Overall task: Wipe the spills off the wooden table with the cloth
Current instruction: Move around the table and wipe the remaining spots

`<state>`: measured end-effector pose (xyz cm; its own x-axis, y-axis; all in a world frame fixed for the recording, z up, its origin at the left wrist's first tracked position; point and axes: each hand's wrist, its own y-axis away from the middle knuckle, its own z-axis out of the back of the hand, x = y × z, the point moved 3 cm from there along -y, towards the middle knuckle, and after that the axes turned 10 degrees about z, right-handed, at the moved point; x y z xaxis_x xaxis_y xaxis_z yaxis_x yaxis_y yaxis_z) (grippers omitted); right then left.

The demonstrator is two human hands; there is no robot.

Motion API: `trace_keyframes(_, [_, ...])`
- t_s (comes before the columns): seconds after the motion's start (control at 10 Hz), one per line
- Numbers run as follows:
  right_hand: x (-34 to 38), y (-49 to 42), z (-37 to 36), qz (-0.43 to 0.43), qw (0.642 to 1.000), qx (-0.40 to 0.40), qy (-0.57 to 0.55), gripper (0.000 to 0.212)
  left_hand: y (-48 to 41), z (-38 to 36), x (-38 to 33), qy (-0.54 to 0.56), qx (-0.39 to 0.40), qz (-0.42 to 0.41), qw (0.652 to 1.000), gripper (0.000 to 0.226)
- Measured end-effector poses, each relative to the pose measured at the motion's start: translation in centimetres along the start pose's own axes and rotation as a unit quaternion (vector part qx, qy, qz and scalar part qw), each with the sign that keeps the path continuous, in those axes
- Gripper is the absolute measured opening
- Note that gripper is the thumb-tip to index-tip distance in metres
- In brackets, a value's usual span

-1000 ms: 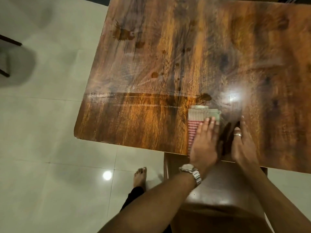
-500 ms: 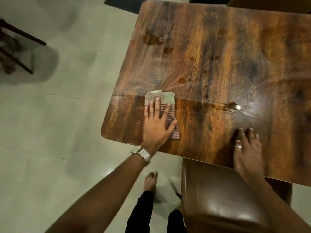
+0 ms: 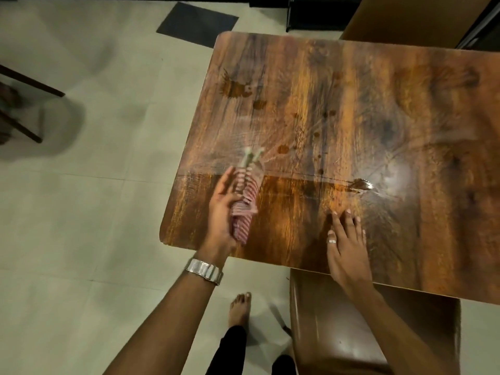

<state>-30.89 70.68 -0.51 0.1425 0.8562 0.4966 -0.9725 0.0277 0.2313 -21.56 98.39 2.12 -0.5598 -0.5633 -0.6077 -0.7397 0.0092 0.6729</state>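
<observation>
The wooden table carries brown spills: a big splash near its far left corner, scattered drops in the middle, and a small puddle beside a light glare. My left hand grips the red-and-white striped cloth, which is bunched up and blurred, standing on edge above the table's left front part. My right hand lies flat on the table near the front edge, fingers spread, with a ring on one finger.
A brown leather chair sits tucked under the front edge below my right arm. My bare foot stands on the tiled floor beside it. Dark chair legs are at far left, a dark mat beyond the table, and a cardboard box at top right.
My left hand slid the cloth leftwards along the front of the table, then gathered it from flat into a raised bunch. The right hand stayed flat on the table.
</observation>
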Motion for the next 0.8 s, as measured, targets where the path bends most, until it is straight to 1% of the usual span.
trace_keyframes(0.1, [-0.1, -0.1, 0.4, -0.001, 1.000, 0.005, -0.016, 0.052, 1.9, 3.0, 4.7, -0.087, -0.032, 0.044, 0.995, 0.055])
trace_keyframes(0.2, [-0.1, -0.1, 0.5, -0.003, 0.999, 0.011, -0.031, 0.051, 1.1, 4.5, 14.0, -0.620, -0.058, 0.032, 0.782, 0.047])
trace_keyframes(0.3, [-0.5, 0.0, 0.2, 0.002, 1.000, 0.016, -0.022, 0.051, -2.0, 6.8, 15.7, -0.627, -0.074, 0.007, 0.776, 0.049])
trace_keyframes(0.4, [-0.6, 0.0, 0.1, 0.011, 1.000, 0.010, -0.007, 0.052, -2.5, 8.0, 16.4, -0.791, -0.005, 0.039, 0.610, 0.054])
trace_keyframes(0.5, [-1.1, 0.1, 0.1, 0.014, 1.000, 0.009, 0.000, 0.052, -7.1, 2.2, 8.3, -0.723, 0.010, -0.084, 0.686, 0.069])
trace_keyframes(0.6, [-2.1, 0.4, 0.4, 0.016, 1.000, -0.006, 0.004, 0.053, -6.0, 3.2, 2.4, -0.777, -0.180, -0.235, 0.556, 0.063])
trace_keyframes(0.7, [-4.1, 0.6, 1.5, -0.025, 0.999, -0.040, -0.007, 0.055, -3.2, 3.1, 5.5, -0.797, -0.160, -0.242, 0.530, 0.067])
trace_keyframes(0.8, [-6.7, 0.9, 3.3, -0.064, 0.996, -0.067, -0.012, 0.056, -4.5, -4.4, 8.2, -0.796, -0.127, -0.276, 0.524, 0.064])
